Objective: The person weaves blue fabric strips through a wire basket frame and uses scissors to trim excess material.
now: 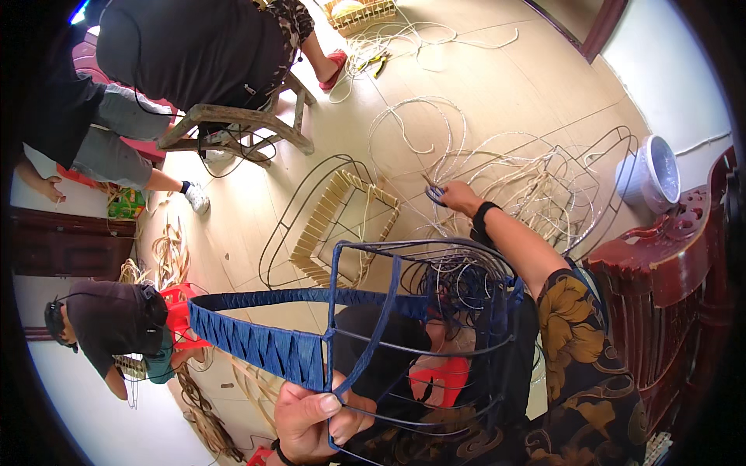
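My left hand (315, 423) is closed round the lower corner of a wire basket frame (260, 342), thumb on top. Blue strip is wrapped in a zigzag along the frame's long band, and a bent blue-wrapped bar curves down to the gripped corner. Bare dark wires form the frame's right part, over my lap. Stretched out ahead, my right hand (464, 199) holds blue-handled scissors (436, 194) low over the floor, beside loose pale cords (536, 186). Part of the scissors is hidden by my fingers.
A second frame (318, 237), partly wrapped in cream strip, lies on the floor ahead. At right are a white bucket (651, 175) and a carved dark wooden chair (660, 248). Co-workers sit at far left, one on a wooden stool (233, 116). Pliers (379, 65) lie near cords.
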Available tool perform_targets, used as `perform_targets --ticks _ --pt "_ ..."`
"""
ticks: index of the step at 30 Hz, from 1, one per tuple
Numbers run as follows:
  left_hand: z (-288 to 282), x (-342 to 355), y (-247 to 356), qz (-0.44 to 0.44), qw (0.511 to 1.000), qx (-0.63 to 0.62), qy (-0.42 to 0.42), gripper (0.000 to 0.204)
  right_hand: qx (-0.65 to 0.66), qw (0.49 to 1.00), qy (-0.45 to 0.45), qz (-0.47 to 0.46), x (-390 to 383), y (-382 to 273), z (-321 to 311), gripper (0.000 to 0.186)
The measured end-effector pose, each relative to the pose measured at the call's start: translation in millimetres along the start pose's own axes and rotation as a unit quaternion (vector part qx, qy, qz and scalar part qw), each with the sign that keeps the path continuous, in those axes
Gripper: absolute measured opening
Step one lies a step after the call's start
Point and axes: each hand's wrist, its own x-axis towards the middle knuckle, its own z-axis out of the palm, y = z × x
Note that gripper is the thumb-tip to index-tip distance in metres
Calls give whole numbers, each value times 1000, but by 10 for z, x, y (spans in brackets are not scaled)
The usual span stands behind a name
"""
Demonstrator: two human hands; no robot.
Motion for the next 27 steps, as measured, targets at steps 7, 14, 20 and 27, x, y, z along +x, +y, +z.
perform_targets --ticks 7,14,20,27 --pt "-12 184 32 -6 1000 9 -10 14 231 955 176 -65 524 -693 -510 47" --pt "-87 166 19 -28 999 -35 -28 17 411 905 40 -100 -739 -1129 -1020 31" --pt "17 135 -112 -32 997 42 -53 21 434 865 216 -128 -2482 -1182 -1886 24" --pt "101 -114 -255 -75 979 106 -158 33 149 898 290 -295 -4407 -2022 -2072 17"
